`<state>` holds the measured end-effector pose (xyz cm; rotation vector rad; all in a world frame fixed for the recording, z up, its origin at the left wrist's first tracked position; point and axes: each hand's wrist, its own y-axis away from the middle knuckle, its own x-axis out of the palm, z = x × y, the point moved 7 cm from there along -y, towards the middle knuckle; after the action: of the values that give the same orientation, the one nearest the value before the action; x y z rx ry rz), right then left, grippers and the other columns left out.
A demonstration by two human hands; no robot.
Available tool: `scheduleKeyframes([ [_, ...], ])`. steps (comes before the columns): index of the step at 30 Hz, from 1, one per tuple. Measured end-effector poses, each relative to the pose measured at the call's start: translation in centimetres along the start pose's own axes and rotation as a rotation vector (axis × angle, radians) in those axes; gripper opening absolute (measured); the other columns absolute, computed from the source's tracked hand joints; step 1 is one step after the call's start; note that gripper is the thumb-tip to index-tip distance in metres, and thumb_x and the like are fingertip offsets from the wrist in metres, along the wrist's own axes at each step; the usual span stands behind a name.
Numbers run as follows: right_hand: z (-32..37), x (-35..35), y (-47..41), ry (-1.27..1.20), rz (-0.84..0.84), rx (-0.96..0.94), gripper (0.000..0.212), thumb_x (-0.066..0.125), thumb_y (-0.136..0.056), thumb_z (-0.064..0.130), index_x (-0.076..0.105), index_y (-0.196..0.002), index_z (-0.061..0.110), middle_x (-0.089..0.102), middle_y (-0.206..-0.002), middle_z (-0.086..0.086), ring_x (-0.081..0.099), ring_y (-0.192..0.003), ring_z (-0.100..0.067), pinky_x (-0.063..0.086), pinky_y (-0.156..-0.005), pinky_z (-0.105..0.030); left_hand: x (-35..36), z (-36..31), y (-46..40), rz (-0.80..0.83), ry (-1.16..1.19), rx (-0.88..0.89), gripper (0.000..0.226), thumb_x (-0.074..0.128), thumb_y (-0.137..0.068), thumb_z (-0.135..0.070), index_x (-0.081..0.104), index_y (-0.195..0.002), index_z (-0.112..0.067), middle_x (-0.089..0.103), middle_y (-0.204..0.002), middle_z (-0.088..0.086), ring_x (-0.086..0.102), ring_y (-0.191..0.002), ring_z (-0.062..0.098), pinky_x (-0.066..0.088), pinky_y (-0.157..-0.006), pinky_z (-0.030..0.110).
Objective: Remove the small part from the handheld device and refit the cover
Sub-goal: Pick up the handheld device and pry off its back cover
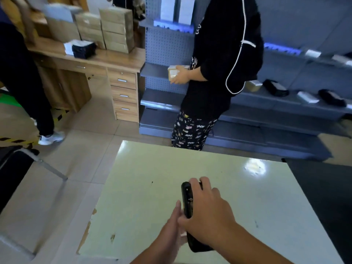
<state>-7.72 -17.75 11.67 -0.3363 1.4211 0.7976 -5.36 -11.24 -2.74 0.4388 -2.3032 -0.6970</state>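
Black slim handheld device (pixel 187 202), on edge above the pale green worn tabletop (pixel 144 187): right hand (pixel 207 210) clamped over it, left hand (pixel 171 227) flat against its near side. Beyond, a person in black (pixel 224 54) at grey metal shelving (pixel 285 103); wooden desk (pixel 106 60) stacked with cardboard boxes (pixel 114 31).

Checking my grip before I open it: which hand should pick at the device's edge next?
Probably the left hand: its fingers lie free along the device's exposed left edge, while the right hand is wrapped over it, steadying it on the table.
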Motion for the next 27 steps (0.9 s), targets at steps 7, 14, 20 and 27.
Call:
scheduleKeyframes([
  [7, -0.6, 1.6, 1.3, -0.069, 0.017, -0.128, 0.067, 0.06, -0.084, 0.053, 0.032, -0.141, 0.032, 0.039, -0.137, 0.006, 0.051, -0.112, -0.025, 0.053, -0.081, -0.039, 2.4, -0.4, 2.7, 0.098, 0.29, -0.044, 0.06, 0.046, -0.093, -0.07, 0.076, -0.122, -0.028, 0.076, -0.127, 0.006, 0.074, -0.11, 0.026, 0.062, -0.082, 0.042],
  [14, -4.6, -0.3, 0.0, -0.076, 0.2, -0.52, 0.051, 0.068, -0.096, 0.044, 0.053, -0.145, 0.039, 0.061, -0.136, 0.015, 0.048, -0.123, -0.011, 0.045, -0.102, -0.037, 2.7, 0.1, 4.1, 0.202, 0.325, 0.006, 0.07, 0.04, -0.1, -0.064, 0.068, -0.13, -0.008, 0.066, -0.112, 0.018, 0.064, -0.082, 0.034, 0.055, -0.074, 0.042],
  [20, -3.9, -0.5, 0.0, 0.056, 0.196, -0.657, 0.045, 0.06, -0.101, 0.041, 0.056, -0.144, 0.03, 0.064, -0.129, 0.009, 0.054, -0.12, -0.014, 0.047, -0.102, -0.039, 3.2, 0.8, 4.7, 0.252, 0.32, 0.003, 0.071, 0.039, -0.1, -0.065, 0.068, -0.13, -0.007, 0.068, -0.112, 0.018, 0.064, -0.081, 0.033, 0.055, -0.073, 0.042],
  [27, -2.9, 0.0, 0.8, 0.346, 0.156, -0.828, 0.04, 0.042, -0.109, 0.041, 0.048, -0.142, 0.019, 0.062, -0.129, 0.0, 0.054, -0.119, -0.02, 0.049, -0.098, -0.041, 3.3, 0.9, 5.0, 0.275, 0.328, -0.011, 0.069, 0.042, -0.098, -0.064, 0.069, -0.127, -0.007, 0.07, -0.109, 0.018, 0.064, -0.079, 0.033, 0.055, -0.071, 0.041],
])
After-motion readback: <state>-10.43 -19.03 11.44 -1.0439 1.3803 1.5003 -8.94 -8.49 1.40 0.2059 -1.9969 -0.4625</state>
